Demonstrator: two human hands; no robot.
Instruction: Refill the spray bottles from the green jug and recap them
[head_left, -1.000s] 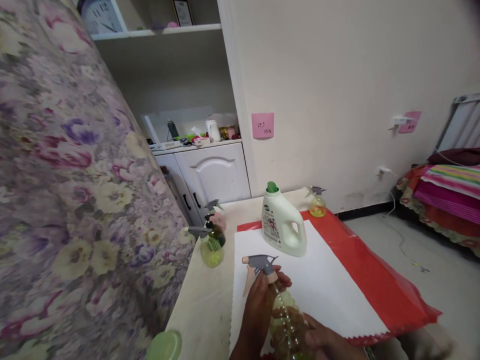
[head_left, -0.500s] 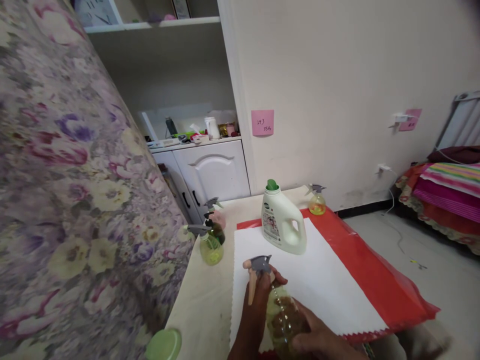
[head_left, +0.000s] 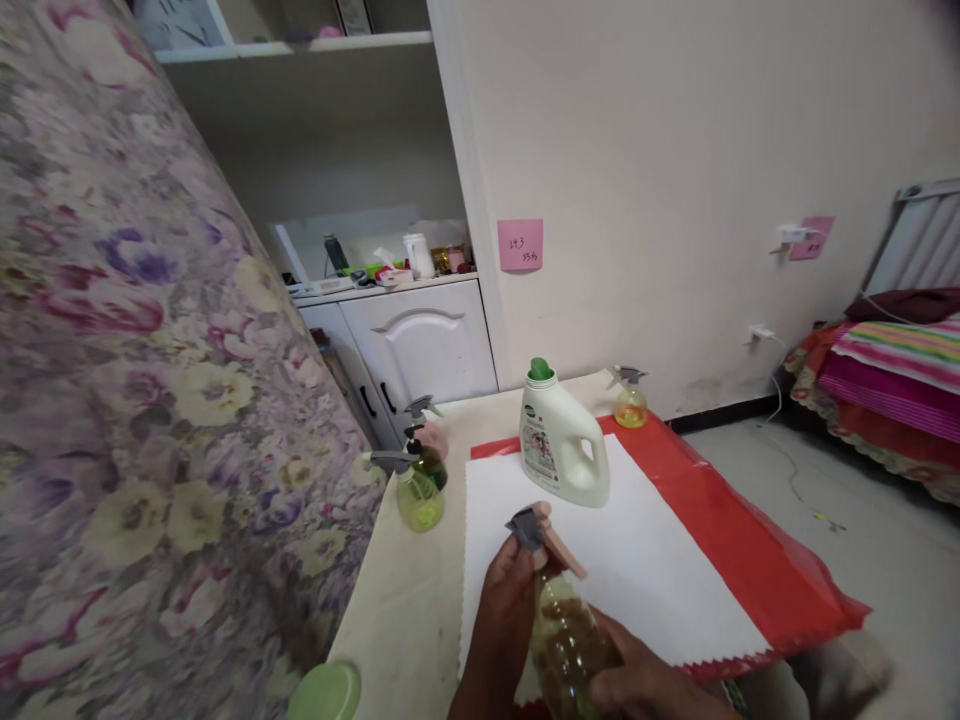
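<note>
A clear yellowish spray bottle (head_left: 566,640) is tilted in both my hands above the front of the table. My left hand (head_left: 506,600) closes around the grey and peach spray head (head_left: 531,530) at the neck, with its peach trigger on the right. Lower down, my right hand (head_left: 637,670) grips the bottle's body, its fingers showing through the plastic. Whether the head is tight on the neck I cannot tell. Beyond them, a pale green detergent jug (head_left: 559,440) with a green spout stands upright on a white sheet (head_left: 637,570).
On the table's left stand a yellow spray bottle (head_left: 420,500), a dark pump bottle (head_left: 431,465) and a pink spray bottle (head_left: 435,437). Another spray bottle (head_left: 631,405) is at the back right. A green lid (head_left: 326,692) lies front left. Red plastic (head_left: 735,540) hangs over the right edge.
The spray head has turned about half a turn in my left hand: its peach trigger has gone from left to right. My right hand still holds the bottle's body.
</note>
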